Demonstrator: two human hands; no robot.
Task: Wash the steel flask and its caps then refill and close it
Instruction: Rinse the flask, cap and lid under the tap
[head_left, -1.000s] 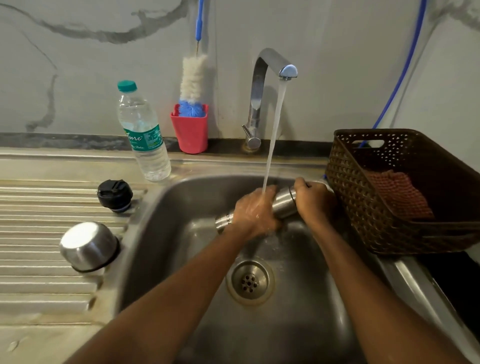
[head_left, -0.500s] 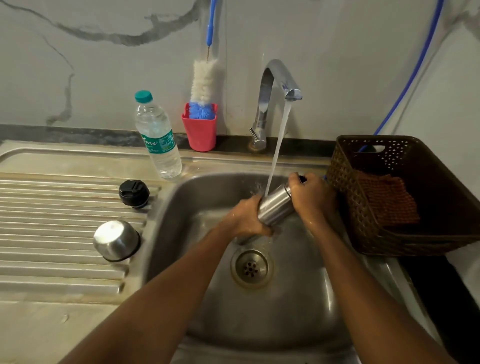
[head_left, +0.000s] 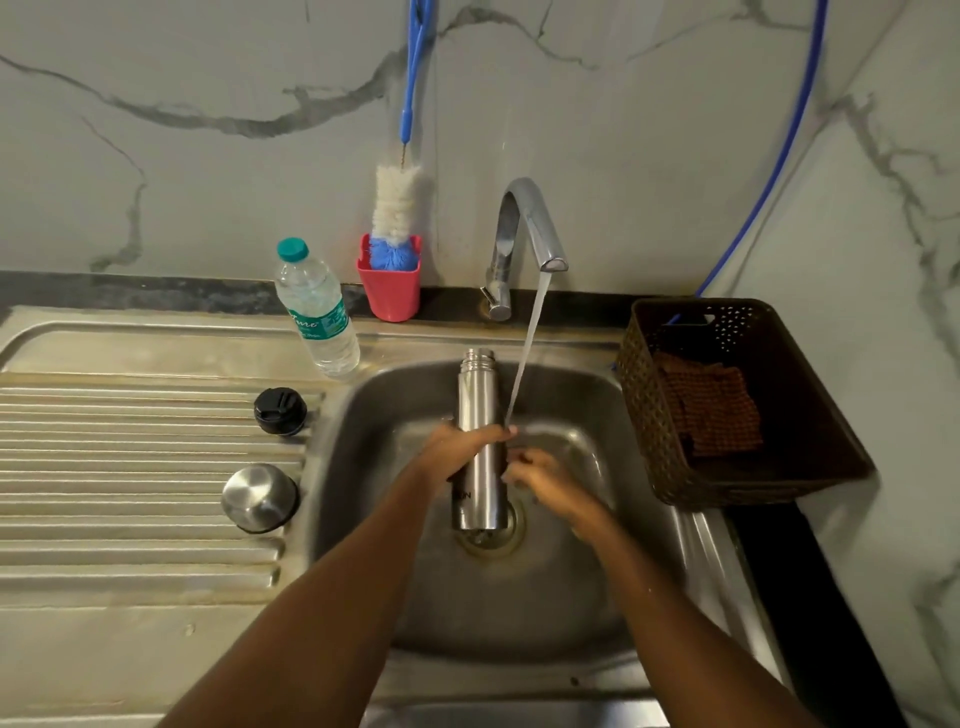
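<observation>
Left hand: the left hand is wrapped round the middle of the flask, fingers closed on its body, holding it upright over the drain.
Right hand: the right hand is just right of the flask's lower half, fingers loosely curled; it is blurred, so I cannot tell whether it touches the steel or holds anything.
Flask: uncapped, threaded mouth up and near the back wall of the sink, base low above the drain.
Water: the stream from the tap falls beside the flask's right side and lands about where the left fingertips are, not into the mouth.
Caps: the black cap and the steel cap lie on the ribbed drainboard, near its edge with the sink, the black one nearer the wall. Neither is in the sink.
Other things: the water bottle stands at the sink's back left corner; the brush sits in a red cup by the wall; a brown basket with a cloth stands on the surface at the sink's right edge.
Done so far: both caps are off, and the outside of the flask appears to be getting its rinse.
Left: probably the inside of the flask, then both caps, the refill, and screwing the caps on. The task looks less than half done.
</observation>
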